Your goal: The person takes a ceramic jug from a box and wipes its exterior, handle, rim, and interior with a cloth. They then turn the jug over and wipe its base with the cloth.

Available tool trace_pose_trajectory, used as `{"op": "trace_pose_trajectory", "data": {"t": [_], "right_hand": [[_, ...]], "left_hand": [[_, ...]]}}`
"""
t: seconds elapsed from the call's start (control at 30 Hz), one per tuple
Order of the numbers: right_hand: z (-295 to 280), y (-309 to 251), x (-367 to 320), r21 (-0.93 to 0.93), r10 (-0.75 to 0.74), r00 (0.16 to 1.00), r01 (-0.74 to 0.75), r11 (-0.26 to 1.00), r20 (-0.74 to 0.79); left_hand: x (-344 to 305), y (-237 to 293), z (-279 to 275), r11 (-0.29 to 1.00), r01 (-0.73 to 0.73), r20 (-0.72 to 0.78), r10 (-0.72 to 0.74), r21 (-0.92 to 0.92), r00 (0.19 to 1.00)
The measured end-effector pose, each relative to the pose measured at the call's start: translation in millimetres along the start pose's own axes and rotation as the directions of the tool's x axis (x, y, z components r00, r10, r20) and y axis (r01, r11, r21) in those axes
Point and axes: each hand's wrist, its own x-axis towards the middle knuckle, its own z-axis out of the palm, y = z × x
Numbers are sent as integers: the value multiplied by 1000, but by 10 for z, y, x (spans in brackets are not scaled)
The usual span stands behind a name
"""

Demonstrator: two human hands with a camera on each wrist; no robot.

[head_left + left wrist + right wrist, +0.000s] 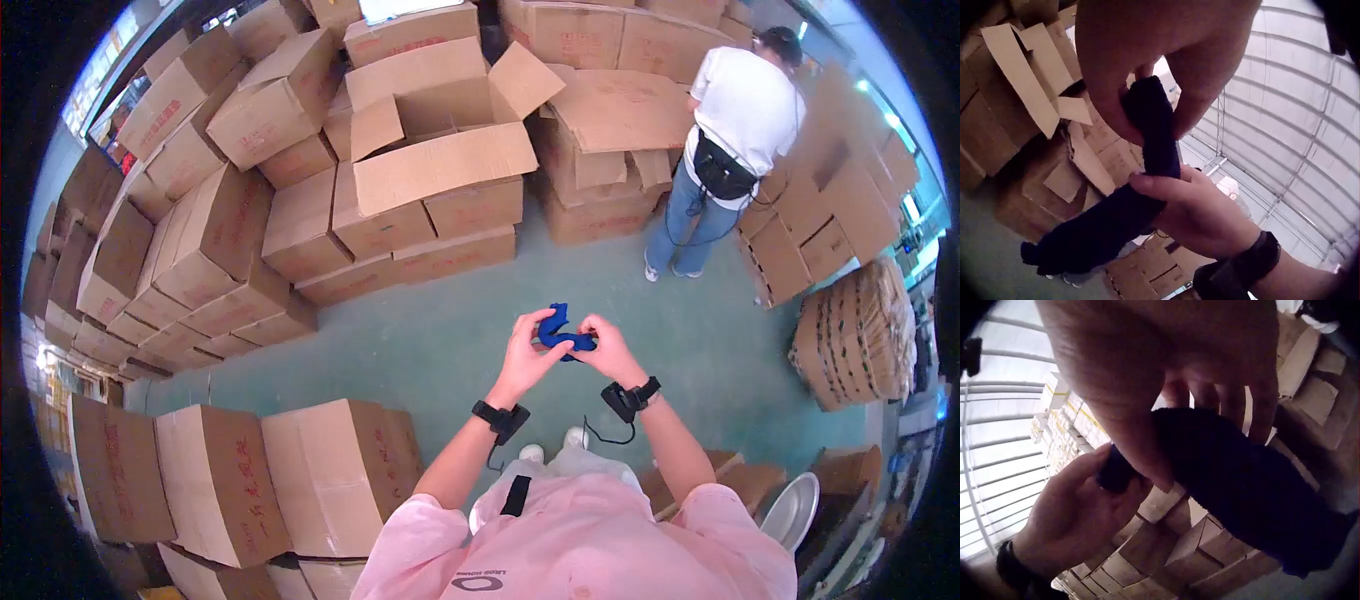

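Below the fingers (1264, 405) I see a green floor (400, 350); brown cartons (225, 225) stand stacked beyond them and to their left, and a pale ribbed ceiling (1297, 112) shows above.

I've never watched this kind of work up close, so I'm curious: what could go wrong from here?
The blue cloth item is held in mid-air, so if the left grip and right grip both slackened, it could drop to the green floor. A loose black cord hangs by the right wristband; it might catch on something if that arm swings.
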Motion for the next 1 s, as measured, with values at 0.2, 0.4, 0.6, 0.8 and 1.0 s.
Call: {"op": "trace_pose_trajectory", "data": {"t": [0.2, 0.4, 0.6, 0.8, 1.0], "right_hand": [[327, -255, 620, 135, -150, 988, 153, 979, -36], [516, -265, 1372, 41, -226, 974, 227, 973, -20], [530, -301, 2412, 35, -305, 952, 306, 951, -29], [550, -316, 3468, 44, -307, 951, 305, 951, 34], [538, -518, 4265, -172, -459, 881, 437, 883, -119]], "left_hand": [[250, -93, -575, 993, 57, -223, -79, -106, 972], [761, -235, -1013, 995, 81, -307, -59, 61, 950], [1619, -318, -1480, 955, 94, -376, 19, 281, 926], [2465, -267, -1976, 855, -38, -321, 234, 517, 918], [3009, -484, -2543, 907, 26, -293, 109, 420, 950]]}}
